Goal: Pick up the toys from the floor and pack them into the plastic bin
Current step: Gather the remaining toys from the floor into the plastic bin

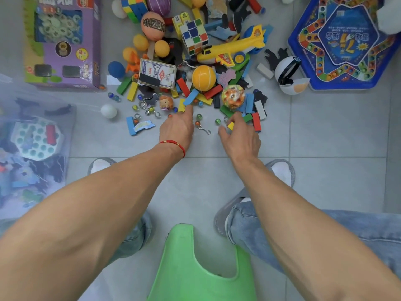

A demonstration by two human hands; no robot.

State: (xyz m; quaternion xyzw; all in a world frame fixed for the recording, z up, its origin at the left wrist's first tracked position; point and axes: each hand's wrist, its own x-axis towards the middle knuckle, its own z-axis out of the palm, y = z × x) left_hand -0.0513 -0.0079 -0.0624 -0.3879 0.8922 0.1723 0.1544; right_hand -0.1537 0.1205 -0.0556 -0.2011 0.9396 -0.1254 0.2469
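Plastic bin (32,135) far left on floor, toys already inside. Left hand (176,129) reaches into toy pile, grip extended, fingertip touching blue block (191,97). Loose marbles (199,116) between hands. Right hand (240,135) near pile edge, grip pinching small yellow block (230,125). Blue game board (345,40) far right.

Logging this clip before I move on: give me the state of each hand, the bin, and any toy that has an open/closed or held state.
left hand: open, fingers reaching to a blue block
right hand: pinching a yellow block
plastic bin: lid off, partly filled
card box: closed, lying flat
white ball capsule: hinged open
purple game box: closed, on the floor
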